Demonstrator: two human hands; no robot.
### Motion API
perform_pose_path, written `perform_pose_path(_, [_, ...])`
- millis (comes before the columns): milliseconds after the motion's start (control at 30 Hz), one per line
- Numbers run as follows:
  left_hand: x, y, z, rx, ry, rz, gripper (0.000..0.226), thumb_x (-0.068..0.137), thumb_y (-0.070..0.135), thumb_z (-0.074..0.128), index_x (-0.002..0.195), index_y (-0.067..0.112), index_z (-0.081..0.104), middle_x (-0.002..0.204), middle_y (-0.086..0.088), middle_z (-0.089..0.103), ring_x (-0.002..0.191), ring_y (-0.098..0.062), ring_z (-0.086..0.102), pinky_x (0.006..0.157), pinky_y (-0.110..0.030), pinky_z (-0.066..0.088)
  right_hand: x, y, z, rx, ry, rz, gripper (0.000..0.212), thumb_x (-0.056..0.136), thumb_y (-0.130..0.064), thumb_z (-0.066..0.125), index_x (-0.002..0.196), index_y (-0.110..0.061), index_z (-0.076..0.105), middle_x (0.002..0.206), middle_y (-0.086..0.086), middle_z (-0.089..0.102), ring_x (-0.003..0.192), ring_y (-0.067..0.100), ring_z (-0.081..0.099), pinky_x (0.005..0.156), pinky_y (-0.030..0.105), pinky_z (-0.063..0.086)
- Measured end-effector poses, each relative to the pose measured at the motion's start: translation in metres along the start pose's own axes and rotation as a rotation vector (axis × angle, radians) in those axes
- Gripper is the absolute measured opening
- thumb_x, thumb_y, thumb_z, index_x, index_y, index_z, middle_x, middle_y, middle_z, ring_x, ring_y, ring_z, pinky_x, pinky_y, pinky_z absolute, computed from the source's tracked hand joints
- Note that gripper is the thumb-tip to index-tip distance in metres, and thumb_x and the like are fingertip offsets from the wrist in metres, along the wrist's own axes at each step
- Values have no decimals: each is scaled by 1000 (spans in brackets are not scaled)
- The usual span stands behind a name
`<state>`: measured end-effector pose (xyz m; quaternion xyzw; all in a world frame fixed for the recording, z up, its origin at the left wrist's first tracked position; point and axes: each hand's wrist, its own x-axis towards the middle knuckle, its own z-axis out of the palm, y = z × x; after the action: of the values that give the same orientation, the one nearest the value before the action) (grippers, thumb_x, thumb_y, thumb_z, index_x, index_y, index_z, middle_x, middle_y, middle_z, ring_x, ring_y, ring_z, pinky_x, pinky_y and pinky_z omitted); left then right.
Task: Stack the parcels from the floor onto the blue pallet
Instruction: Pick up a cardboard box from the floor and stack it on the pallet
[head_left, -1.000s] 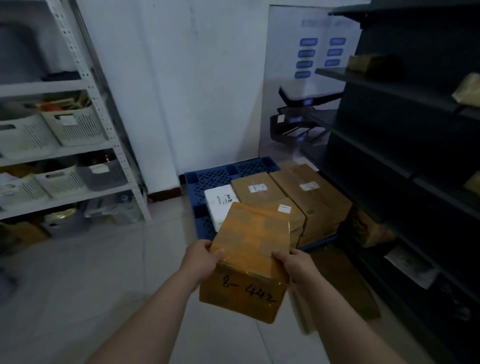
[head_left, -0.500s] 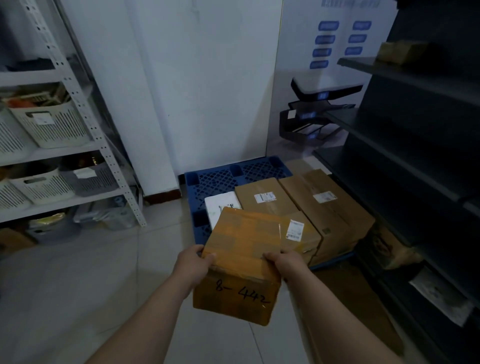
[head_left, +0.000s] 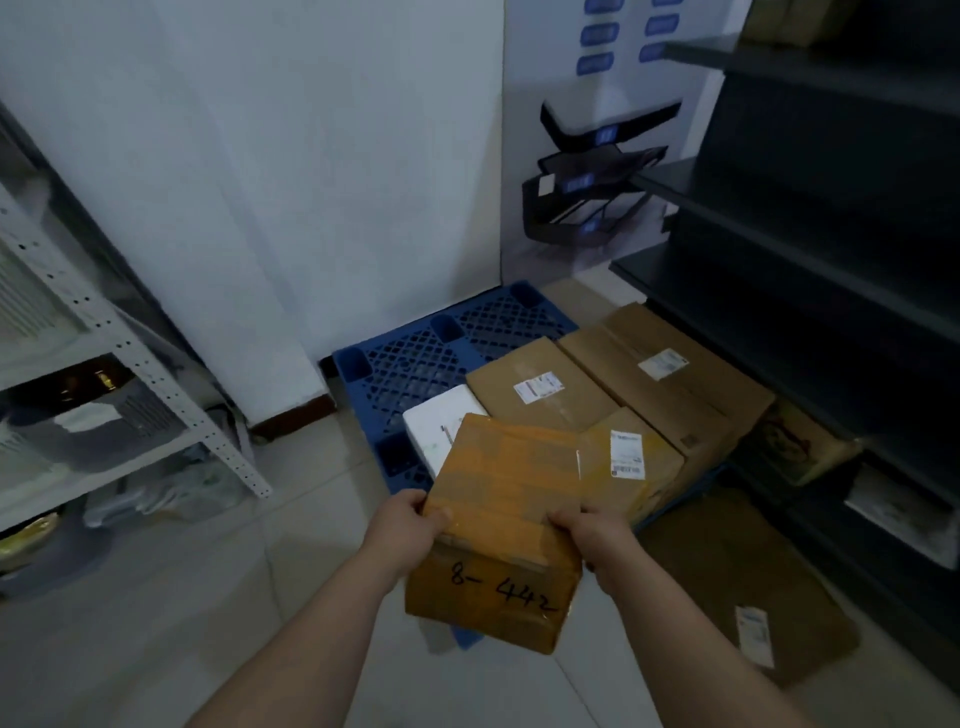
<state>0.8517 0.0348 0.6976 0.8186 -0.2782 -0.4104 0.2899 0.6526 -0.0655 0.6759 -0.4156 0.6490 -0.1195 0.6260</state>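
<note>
Both hands carry a tape-wrapped orange-brown cardboard parcel (head_left: 501, 525) with "8- 442" handwritten in black on its near face. The left hand (head_left: 410, 525) clamps the parcel's near-left top edge, fingers curled over the top and closed on the cardboard. The right hand (head_left: 595, 538) grips the near-right top edge in the same way, fingers wrapped shut over the rim. The parcel is held in the air, tilted with its far end raised, in front of the near edge of the blue plastic lattice pallet (head_left: 415, 358).

Compared with a second ago, the person has stepped closer: the pallet and its load fill more of the view and sit nearer the hands, and the white metal shelf rack (head_left: 104, 332) has slid off toward the left edge. The grip on the parcel is unchanged.

On the pallet lie a flat white box (head_left: 434, 421), a brown cardboard carton with a white label (head_left: 540, 389), a larger brown carton with a label (head_left: 665, 364) to its right, and a small yellow-taped box with a white label (head_left: 626, 457) in front, just beside the carried parcel's far-right corner. The pallet's far left part is bare lattice. A flat brown parcel with a white label (head_left: 737, 587) lies on the pale tiled floor (head_left: 156, 597) at right, beside the dark metal shelving (head_left: 831, 208).
</note>
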Motion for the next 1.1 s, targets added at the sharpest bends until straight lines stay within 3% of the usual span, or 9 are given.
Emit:
perform_pose_path(133, [41, -1, -34, 85, -107, 23, 50, 94, 27, 60, 139, 11, 45, 136, -6, 52, 118, -24, 51, 91, -32, 42, 6, -1, 40, 127, 73, 61, 39, 88, -25, 69, 122, -9, 63, 115, 10, 66, 99, 27, 61, 74, 32, 45])
perform_pose_path(267, [74, -3, -44, 131, -224, 46, 38, 94, 25, 59, 130, 13, 54, 120, -2, 57, 101, -19, 53, 89, -33, 45, 4, 0, 63, 225, 145, 118, 36, 90, -21, 66, 124, -8, 62, 118, 12, 66, 83, 21, 60, 58, 27, 40])
perform_pose_path(433, [108, 1, -34, 177, -330, 46, 53, 93, 33, 59, 140, 12, 46, 138, -5, 52, 121, -25, 53, 104, -43, 44, 12, 4, 62, 276, 249, 169, 35, 90, -20, 66, 123, -8, 61, 114, 11, 66, 70, 16, 55, 50, 24, 34])
perform_pose_path(733, [156, 5, 1, 296, -379, 53, 51, 94, 29, 58, 140, 9, 47, 138, -7, 52, 123, -25, 51, 102, -36, 44, 47, 9, 54, 300, 277, 242, 22, 89, -14, 65, 110, -6, 63, 109, 13, 66, 76, 17, 58, 54, 26, 39])
perform_pose_path(900, [187, 3, 15, 327, -419, 35, 47, 91, 21, 61, 135, 9, 52, 131, -8, 57, 114, -24, 56, 98, -37, 47, 68, 14, 59, 337, 315, 283, 15, 88, -8, 65, 102, -8, 61, 100, 9, 62, 74, 15, 55, 53, 25, 38])
perform_pose_path(1100, [233, -5, 29, 411, -533, 28, 57, 91, 16, 61, 143, 9, 40, 141, -10, 50, 121, -25, 52, 99, -34, 45, 98, 23, 79, 403, 381, 358, 16, 84, -1, 64, 98, -8, 60, 86, 3, 60, 77, 17, 56, 56, 26, 44])
